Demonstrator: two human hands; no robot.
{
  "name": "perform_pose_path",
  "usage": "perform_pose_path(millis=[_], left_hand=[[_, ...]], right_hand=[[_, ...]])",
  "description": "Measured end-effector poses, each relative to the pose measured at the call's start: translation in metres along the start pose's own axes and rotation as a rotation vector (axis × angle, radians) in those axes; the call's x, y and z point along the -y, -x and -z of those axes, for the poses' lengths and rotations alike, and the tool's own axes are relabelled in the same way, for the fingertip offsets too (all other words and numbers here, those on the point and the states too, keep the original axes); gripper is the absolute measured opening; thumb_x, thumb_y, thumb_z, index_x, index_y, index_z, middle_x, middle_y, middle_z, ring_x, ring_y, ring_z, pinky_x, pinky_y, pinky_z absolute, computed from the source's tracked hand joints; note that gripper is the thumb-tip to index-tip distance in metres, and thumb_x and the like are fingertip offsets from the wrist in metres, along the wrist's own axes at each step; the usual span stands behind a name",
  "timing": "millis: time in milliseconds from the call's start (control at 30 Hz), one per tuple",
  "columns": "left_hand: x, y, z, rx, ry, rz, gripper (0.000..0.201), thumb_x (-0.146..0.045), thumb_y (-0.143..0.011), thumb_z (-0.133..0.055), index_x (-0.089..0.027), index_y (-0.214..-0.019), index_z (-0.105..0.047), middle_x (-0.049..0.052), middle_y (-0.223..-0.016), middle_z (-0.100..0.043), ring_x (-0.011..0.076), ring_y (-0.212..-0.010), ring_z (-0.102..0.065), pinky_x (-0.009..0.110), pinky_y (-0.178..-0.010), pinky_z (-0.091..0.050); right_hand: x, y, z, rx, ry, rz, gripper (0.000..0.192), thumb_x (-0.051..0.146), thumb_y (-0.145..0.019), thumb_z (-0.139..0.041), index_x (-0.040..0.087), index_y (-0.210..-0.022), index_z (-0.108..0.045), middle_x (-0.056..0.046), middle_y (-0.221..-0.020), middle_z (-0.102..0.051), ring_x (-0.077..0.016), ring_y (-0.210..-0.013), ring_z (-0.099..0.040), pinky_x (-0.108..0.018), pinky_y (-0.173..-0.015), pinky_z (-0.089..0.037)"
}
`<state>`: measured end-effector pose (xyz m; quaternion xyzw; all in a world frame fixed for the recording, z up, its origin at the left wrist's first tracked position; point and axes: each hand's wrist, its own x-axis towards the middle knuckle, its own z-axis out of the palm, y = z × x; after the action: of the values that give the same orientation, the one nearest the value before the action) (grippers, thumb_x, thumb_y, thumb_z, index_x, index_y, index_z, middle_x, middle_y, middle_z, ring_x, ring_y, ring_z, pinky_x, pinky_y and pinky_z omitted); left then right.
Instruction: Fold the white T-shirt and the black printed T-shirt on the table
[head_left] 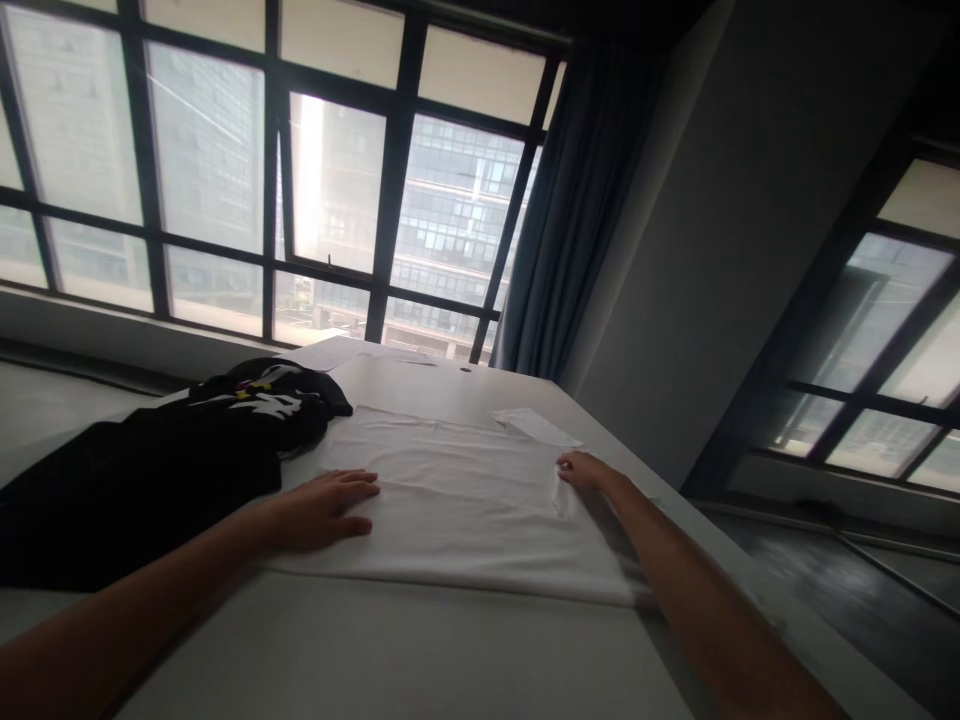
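Observation:
A white T-shirt (457,510) lies spread on the white table in front of me, with light creases across it and a sleeve-like flap (534,426) at its far right corner. My left hand (330,510) rests flat on the shirt's left side, fingers stretched out and apart. Over at the right edge, my right hand (585,470) has its fingers closed on a bit of the fabric, which bunches up just below them.
To the left, a black garment (165,470) with a white and yellow print is heaped on the table (420,660). A small dark round spot (466,370) marks the table's far end. Beyond stand large windows (337,190), a blue curtain (577,200) and a grey pillar (690,250).

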<state>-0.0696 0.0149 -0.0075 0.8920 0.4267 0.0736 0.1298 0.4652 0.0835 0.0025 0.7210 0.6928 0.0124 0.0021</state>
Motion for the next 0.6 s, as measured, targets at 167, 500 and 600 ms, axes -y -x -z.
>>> perform_pose_path(millis=[167,500,600], left_hand=[[-0.004,0.003,0.003,0.011,-0.006,-0.02,0.066,-0.062,-0.086,-0.05,-0.025,-0.142,-0.05,0.006,-0.155,-0.039,0.0289,-0.143,-0.033,0.043,-0.118,-0.025],[0.004,0.002,-0.002,-0.009,0.001,-0.065,0.065,-0.063,-0.088,-0.046,-0.024,-0.141,-0.051,0.008,-0.153,-0.041,0.0277,-0.143,-0.032,0.04,-0.117,-0.023],[0.002,0.003,0.0,0.009,0.034,-0.04,0.066,-0.063,-0.088,-0.048,-0.026,-0.142,-0.049,0.007,-0.155,-0.038,0.0278,-0.144,-0.031,0.042,-0.118,-0.021]], right_hand=[[-0.003,0.012,0.015,-0.018,-0.03,-0.011,0.016,0.014,-0.067,-0.063,0.014,-0.082,-0.069,-0.008,-0.088,-0.071,-0.0192,-0.081,-0.062,-0.026,-0.071,-0.044],[-0.028,0.031,0.056,-0.055,-0.453,-0.018,0.02,0.024,-0.059,-0.057,0.015,-0.075,-0.067,-0.004,-0.074,-0.069,-0.0194,-0.071,-0.061,-0.026,-0.065,-0.046],[-0.032,0.025,0.05,-0.134,-0.428,-0.089,0.029,0.025,-0.065,-0.06,0.014,-0.089,-0.072,-0.009,-0.087,-0.073,-0.0238,-0.078,-0.066,-0.029,-0.069,-0.05]])
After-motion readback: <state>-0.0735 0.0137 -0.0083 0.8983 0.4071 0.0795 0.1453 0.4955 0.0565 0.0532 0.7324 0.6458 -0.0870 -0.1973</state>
